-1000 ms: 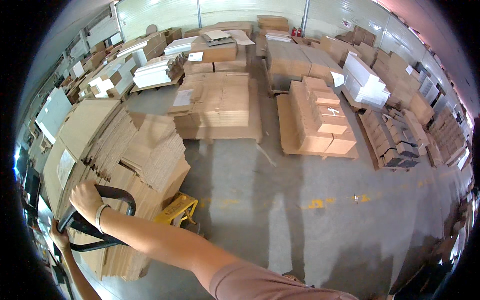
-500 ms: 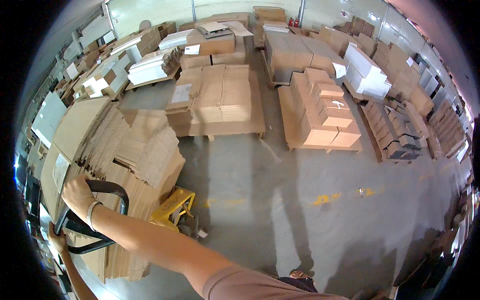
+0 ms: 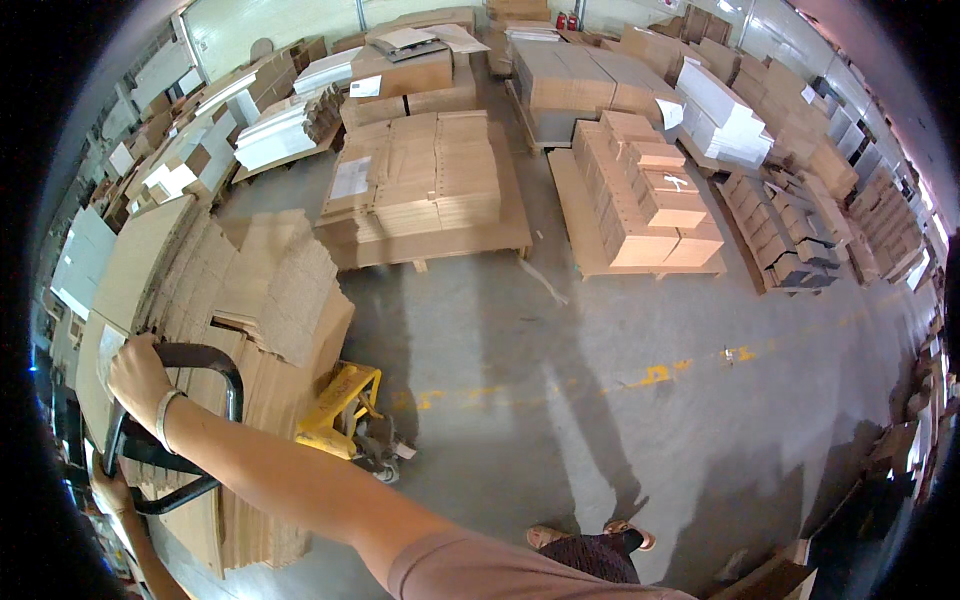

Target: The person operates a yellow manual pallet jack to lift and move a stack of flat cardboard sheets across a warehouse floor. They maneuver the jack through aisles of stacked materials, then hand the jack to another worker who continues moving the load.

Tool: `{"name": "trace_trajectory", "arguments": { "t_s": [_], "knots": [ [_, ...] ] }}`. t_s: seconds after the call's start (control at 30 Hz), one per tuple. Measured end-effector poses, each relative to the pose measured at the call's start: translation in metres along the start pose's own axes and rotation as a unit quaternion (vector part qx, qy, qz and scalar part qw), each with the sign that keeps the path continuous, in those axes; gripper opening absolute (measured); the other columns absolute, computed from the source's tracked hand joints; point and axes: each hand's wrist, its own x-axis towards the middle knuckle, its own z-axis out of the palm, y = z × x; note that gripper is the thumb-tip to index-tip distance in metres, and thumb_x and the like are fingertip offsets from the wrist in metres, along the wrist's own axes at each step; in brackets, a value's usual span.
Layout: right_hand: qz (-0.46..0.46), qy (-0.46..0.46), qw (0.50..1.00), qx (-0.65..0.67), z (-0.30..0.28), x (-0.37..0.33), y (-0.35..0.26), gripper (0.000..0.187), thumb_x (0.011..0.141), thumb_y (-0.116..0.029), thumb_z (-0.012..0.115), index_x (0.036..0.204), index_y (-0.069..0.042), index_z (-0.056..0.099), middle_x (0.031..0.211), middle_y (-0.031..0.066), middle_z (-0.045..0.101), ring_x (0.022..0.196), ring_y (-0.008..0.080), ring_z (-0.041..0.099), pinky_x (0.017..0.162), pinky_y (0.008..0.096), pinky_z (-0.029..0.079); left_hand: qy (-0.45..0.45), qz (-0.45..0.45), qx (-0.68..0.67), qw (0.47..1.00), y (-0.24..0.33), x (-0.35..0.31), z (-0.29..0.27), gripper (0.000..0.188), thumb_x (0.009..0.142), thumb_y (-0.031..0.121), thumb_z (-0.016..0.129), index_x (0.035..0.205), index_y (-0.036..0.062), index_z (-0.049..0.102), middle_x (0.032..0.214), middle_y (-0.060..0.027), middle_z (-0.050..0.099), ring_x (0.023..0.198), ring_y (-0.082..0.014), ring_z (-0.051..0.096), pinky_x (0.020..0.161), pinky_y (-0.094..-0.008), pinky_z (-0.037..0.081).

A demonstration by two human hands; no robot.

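My right hand [image 3: 140, 380], with a band around its wrist, is closed over the upper part of a black loop handle [image 3: 228, 385] at the left. Lower down, my left hand [image 3: 112, 490] grips the same handle near its outer side, with its fingers partly hidden. The handle belongs to a yellow pallet jack [image 3: 335, 415], whose frame and wheel show just right of it. Beside and beyond the handle stands a tall stack of flat brown boards [image 3: 270, 290], with a paler board on top at its left.
Ahead, a pallet of flat brown cartons [image 3: 430, 180] stands across a strip of grey floor [image 3: 500, 420]. Right of it are a pallet of stepped brown boxes [image 3: 640, 210] and a white stack [image 3: 715, 120]. Dark-edged bundles [image 3: 780, 235] sit further right. A worn yellow line [image 3: 655, 375] crosses the floor.
The view has tilted and shifted slightly, so both my feet now show at the bottom. More of the jack's wheel is visible. Both hands keep their grip on the handle.
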Motion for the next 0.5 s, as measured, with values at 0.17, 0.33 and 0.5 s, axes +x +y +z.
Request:
{"name": "trace_trajectory", "arguments": {
  "t_s": [0.17, 0.33, 0.5],
  "knots": [
    [0.024, -0.007, 0.999, 0.02, 0.032, 0.042, 0.016, 0.017, 0.086, -0.022, 0.061, 0.089, -0.014, 0.075, 0.084, 0.0028, 0.071, 0.085, 0.0217, 0.066, 0.073, 0.0428, 0.048, 0.005, 0.006, -0.017, 1.0, 0.024, 0.041, 0.016, 0.047, 0.08, 0.005, 0.066, 0.124, -0.0082, 0.056, 0.113, -0.0274, 0.064, 0.102, -0.0364, 0.066, 0.087, -0.0397, 0.051],
    [0.042, -0.007, 0.998, -0.042, 0.044, 0.066, 0.012, 0.016, 0.084, -0.022, 0.062, 0.09, -0.015, 0.075, 0.084, 0.003, 0.071, 0.085, 0.0226, 0.066, 0.075, 0.0436, 0.048, -0.002, -0.023, -0.027, 0.999, -0.028, 0.064, 0.05, 0.046, 0.082, 0.004, 0.065, 0.125, -0.0086, 0.055, 0.116, -0.0269, 0.063, 0.104, -0.0366, 0.064, 0.09, -0.039, 0.049],
    [0.044, 0.003, 0.998, -0.038, 0.069, 0.087, 0.014, 0.017, 0.085, -0.022, 0.061, 0.091, -0.015, 0.075, 0.087, 0.0031, 0.071, 0.087, 0.0228, 0.066, 0.075, 0.0432, 0.048, 0.004, -0.006, -0.045, 0.999, -0.064, 0.091, 0.088, 0.046, 0.083, 0.004, 0.065, 0.126, -0.0088, 0.054, 0.119, -0.0268, 0.062, 0.107, -0.0368, 0.063, 0.093, -0.0386, 0.049]
  ]
}}
